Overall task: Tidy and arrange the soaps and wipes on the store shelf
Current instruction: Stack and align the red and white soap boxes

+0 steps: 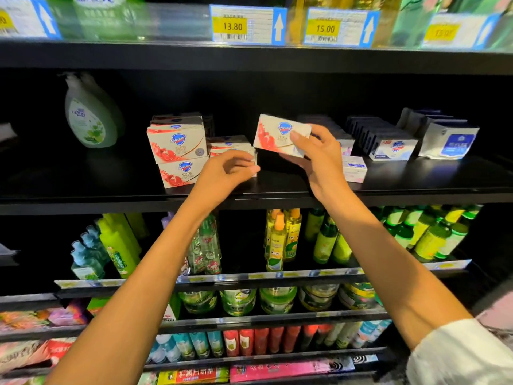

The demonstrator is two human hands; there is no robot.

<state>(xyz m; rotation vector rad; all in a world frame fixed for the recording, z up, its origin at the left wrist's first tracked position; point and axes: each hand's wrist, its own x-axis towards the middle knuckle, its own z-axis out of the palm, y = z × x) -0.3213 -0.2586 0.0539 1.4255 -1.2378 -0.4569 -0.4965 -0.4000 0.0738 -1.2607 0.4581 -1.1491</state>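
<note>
My right hand grips a white and red soap box, lifted and tilted above the black shelf. My left hand reaches, fingers curled, to a low stack of the same soap boxes; whether it holds one I cannot tell. Left of it stand two taller stacked red soap boxes. A small pink and white box lies right of my right hand. Dark blue soap boxes and white and blue packs fill the shelf's right side.
A green pump bottle stands at the shelf's left. Price tags line the shelf above. Below hang rows of green and yellow bottles, jars and packets. Bare black shelf lies between the pump bottle and the red soap stacks.
</note>
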